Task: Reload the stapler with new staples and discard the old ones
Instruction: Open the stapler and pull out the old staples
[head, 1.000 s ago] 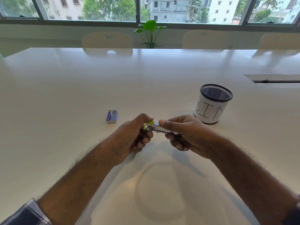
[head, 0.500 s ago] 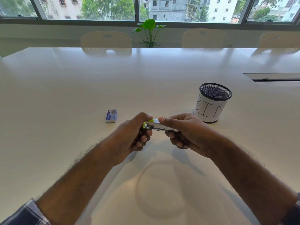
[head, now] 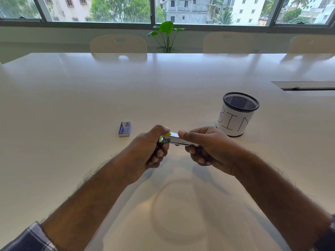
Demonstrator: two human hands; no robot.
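White table (head: 90, 98), chairs (head: 118, 44), windows (head: 94, 9)

Small stapler (head: 173, 138), chrome top with lime-green trim, held level above the table between both hands; blue staple box (head: 124, 129), closed, flat to its left; black mesh cup (head: 237, 114) labelled "BIN", upright to its right.
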